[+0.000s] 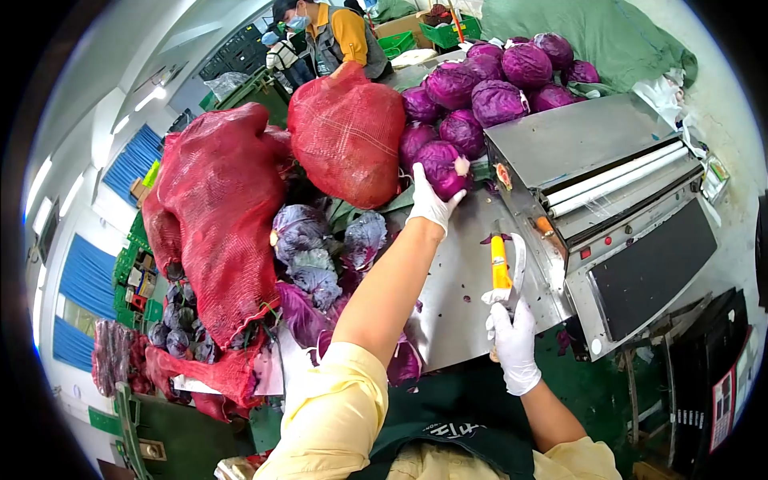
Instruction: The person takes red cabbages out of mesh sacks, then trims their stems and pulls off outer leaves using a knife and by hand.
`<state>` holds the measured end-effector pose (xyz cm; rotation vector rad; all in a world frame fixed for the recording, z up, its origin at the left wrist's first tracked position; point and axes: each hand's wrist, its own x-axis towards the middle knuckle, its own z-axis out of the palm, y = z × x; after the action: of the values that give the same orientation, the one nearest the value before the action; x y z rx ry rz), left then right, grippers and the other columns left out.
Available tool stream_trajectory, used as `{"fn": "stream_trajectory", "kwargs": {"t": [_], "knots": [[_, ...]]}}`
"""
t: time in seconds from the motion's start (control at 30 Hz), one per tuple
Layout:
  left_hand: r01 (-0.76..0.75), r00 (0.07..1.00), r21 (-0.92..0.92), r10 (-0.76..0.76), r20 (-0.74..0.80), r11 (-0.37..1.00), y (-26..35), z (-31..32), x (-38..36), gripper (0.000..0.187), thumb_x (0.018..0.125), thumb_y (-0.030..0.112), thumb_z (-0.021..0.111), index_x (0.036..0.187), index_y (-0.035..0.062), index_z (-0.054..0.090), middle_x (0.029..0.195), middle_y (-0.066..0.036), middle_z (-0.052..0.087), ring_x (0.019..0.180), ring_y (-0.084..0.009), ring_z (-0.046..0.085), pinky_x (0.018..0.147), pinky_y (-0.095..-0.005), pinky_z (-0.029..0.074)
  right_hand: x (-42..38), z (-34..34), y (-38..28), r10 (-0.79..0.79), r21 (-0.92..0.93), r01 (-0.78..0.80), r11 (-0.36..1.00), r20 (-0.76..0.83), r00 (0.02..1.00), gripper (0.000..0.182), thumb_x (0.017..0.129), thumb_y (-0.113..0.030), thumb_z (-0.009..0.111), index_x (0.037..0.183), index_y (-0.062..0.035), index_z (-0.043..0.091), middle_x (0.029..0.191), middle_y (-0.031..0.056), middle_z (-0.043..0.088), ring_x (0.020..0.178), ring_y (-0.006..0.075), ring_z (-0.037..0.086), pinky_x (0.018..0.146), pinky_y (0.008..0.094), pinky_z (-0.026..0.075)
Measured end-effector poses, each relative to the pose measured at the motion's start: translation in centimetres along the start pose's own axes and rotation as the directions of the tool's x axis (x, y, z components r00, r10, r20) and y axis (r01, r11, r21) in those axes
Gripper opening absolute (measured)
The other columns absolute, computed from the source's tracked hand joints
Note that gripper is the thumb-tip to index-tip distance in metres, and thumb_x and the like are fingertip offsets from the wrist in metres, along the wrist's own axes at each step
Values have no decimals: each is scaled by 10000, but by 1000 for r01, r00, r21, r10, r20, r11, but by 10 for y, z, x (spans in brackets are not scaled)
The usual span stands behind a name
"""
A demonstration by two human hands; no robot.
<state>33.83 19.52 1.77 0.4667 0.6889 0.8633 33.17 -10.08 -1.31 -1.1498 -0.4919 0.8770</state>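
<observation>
My gloved left hand (434,203) has its fingers against the near side of a trimmed purple cabbage (442,164) at the front of a pile. In my gloved right hand (514,346) is a knife with a curved pale blade (520,260); its handle is mostly hidden by the fingers. Just left of the blade, a yellow-handled tool (500,260) lies on the metal table (456,296). Loose outer cabbage leaves (308,316) and duller cabbages (300,232) are left of my left forearm.
Behind the front cabbage rises a pile of purple cabbages (524,68). A wrapping machine (592,200) stands at the right. Red mesh sacks (216,208) fill the left, another (348,136) near a masked co-worker (352,40). Green crates (452,34) are at the back.
</observation>
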Motion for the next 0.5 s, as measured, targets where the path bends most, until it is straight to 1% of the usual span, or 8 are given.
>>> {"fn": "stream_trajectory", "kwargs": {"t": [0.13,0.2,0.23,0.3,0.37,0.4,0.47,0.5], "knots": [[48,998,54,-46,-44,997,3,-25,-1,915,881,564,654,1560,152,201,1578,-149,290,1435,-348,308,1173,-554,274,8,5,10,-52,-82,57,995,52,997,183,945,23,512,1099,-42,587,854,-5,612,578,21,485,502,191,429],[99,977,268,-42,-210,958,15,-35,-22,911,906,472,672,1565,111,158,1564,-195,292,1421,-375,321,1179,-504,279,4,14,5,-22,-38,24,999,68,997,167,946,29,524,1075,-46,598,844,-31,582,559,3,422,502,192,369],[-45,994,487,90,-69,872,21,-30,-63,910,908,453,675,1567,98,158,1561,-190,301,1422,-377,324,1176,-485,283,4,17,9,-7,-44,10,999,79,997,189,938,36,523,1094,-39,598,868,-28,586,589,6,442,526,191,380],[-399,916,750,275,293,528,28,-46,-143,906,890,395,704,1563,71,191,1553,-187,319,1430,-390,319,1173,-445,283,7,19,9,-6,-78,14,997,91,996,201,937,37,524,1109,-35,599,896,-17,601,615,9,459,540,188,390],[-602,746,798,347,569,-14,33,-76,-217,895,821,335,765,1534,69,294,1531,-231,332,1435,-423,301,1170,-470,266,11,24,6,7,-82,2,997,108,994,223,940,29,513,1142,-18,595,994,14,642,689,30,521,591,194,439],[-565,678,760,344,649,-320,32,-91,-256,890,772,316,800,1512,81,364,1513,-273,336,1433,-447,289,1167,-516,253,15,25,4,-69,-148,93,985,161,984,248,945,19,488,1171,-6,588,1052,30,656,759,64,565,688,214,486],[-340,735,792,381,560,-507,18,-125,-312,978,697,340,850,1518,127,364,1519,-293,295,1439,-511,217,1159,-601,203,28,37,3,-102,-151,145,978,263,960,332,904,42,481,1212,-13,589,1081,69,655,878,133,598,792,276,503],[-270,763,787,375,526,-555,9,-151,-325,1064,642,400,885,1508,70,362,1544,-297,229,1466,-506,144,1166,-615,158,40,44,6,-211,-277,330,902,385,899,370,878,41,483,1225,-24,595,1099,93,651,947,175,598,842,304,494]]}}
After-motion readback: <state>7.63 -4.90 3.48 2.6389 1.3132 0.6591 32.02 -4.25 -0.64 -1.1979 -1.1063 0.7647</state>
